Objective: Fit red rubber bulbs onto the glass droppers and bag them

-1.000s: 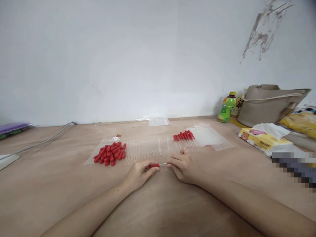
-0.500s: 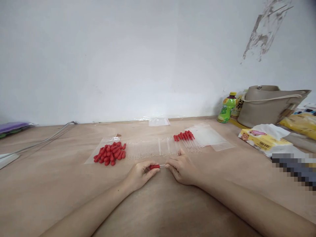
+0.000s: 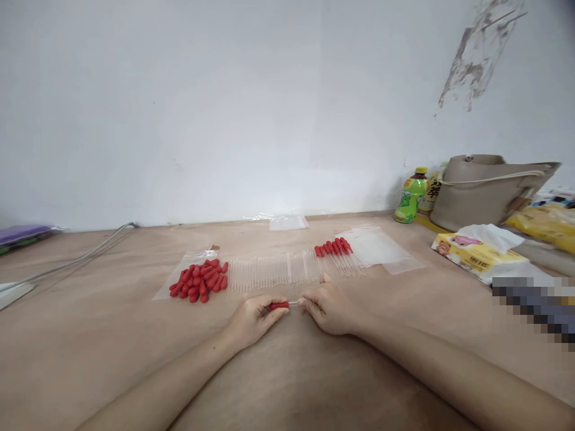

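Desk (image 3: 287, 377), far edge well ahead; my left grip (image 3: 252, 317) pinches a red bulb (image 3: 279, 305), right grip (image 3: 330, 308) a clear tube (image 3: 293, 304).

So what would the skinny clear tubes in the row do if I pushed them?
The tubes would probably roll, since they look thin and round. They're likely light, being so skinny. They seem stiff, lying straight without bending, so they might snap; whether they're glass or plastic, I can't tell.

Pale wall (image 3: 224, 108), peeling patch (image 3: 474, 72) upper right, brown tabletop (image 3: 90, 335).
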`<state>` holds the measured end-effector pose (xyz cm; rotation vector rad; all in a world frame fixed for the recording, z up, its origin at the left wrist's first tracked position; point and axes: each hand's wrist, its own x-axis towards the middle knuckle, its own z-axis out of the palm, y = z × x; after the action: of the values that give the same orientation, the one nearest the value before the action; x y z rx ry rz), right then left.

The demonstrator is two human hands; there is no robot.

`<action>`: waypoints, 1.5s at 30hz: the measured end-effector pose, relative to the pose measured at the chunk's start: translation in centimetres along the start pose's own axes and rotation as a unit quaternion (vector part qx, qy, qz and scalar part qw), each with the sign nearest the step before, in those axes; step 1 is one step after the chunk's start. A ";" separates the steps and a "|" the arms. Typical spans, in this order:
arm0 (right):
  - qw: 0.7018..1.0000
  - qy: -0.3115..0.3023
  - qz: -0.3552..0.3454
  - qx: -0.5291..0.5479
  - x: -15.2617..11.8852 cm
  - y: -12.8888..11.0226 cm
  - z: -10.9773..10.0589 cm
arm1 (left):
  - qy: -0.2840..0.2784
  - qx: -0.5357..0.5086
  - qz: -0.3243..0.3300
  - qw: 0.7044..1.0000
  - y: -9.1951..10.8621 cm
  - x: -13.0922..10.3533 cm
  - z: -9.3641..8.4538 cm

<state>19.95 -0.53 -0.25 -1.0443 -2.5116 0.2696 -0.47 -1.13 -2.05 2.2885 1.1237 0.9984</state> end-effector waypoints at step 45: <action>0.925 0.090 0.320 -0.184 3.3 7.3 -2.3 | -0.054 0.074 0.027 0.995 0.2 0.7 -0.1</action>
<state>23.49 6.97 0.35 -1.9329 -2.0265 -0.1290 -0.10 -0.66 -1.56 2.4701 1.1301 0.8252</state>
